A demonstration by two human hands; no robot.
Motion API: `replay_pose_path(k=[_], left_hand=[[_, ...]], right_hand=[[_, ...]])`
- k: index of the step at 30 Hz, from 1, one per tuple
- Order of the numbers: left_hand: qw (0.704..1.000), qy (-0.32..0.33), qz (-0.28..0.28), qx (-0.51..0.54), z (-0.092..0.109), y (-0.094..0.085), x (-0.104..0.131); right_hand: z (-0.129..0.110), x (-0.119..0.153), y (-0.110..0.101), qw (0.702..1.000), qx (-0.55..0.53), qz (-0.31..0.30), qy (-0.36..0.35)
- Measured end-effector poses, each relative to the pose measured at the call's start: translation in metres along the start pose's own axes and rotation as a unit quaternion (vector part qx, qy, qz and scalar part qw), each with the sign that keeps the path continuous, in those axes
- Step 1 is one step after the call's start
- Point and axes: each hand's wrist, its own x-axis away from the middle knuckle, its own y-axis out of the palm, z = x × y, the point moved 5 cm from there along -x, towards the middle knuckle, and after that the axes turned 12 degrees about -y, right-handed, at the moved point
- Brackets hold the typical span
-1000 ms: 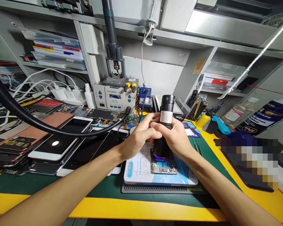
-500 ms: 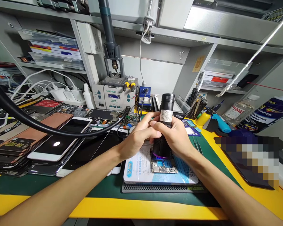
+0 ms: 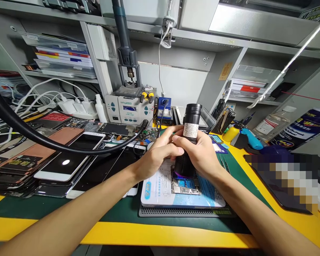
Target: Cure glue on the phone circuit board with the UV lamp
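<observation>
A black flashlight [image 3: 193, 114] with a white label stands nearly upright, tilted slightly, its lens end down and glowing violet. My right hand [image 3: 200, 149] is wrapped round its barrel from the right. My left hand [image 3: 162, 149] closes on it from the left, the fingers passing behind and partly hidden. Beneath the lens lies a circuit board [image 3: 186, 186], its upper part lit blue and partly covered by the flashlight. The board rests on a white and blue box [image 3: 162, 195], which sits on a grey perforated mat [image 3: 181, 212].
Phones and screens [image 3: 66, 156] are stacked at the left under a thick black hose [image 3: 77, 151]. A soldering station [image 3: 130, 108] stands behind. Tweezers [image 3: 224, 164], a yellow bottle [image 3: 230, 132], a clear bottle [image 3: 276, 121] and a dark phone [image 3: 272, 181] are at the right.
The flashlight's lens end has shifted up and away over the board, showing more of the blue-lit area. Both hands keep their hold on it. The camera view has shifted slightly.
</observation>
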Motion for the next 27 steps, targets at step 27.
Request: replay_pose_path(k=[27], left_hand=[[1.0, -0.009, -0.001, 0.001, 0.0004, 0.0003, 0.0008]], right_hand=[[-0.0008, 0.0001, 0.0002, 0.999, 0.033, 0.009, -0.007]])
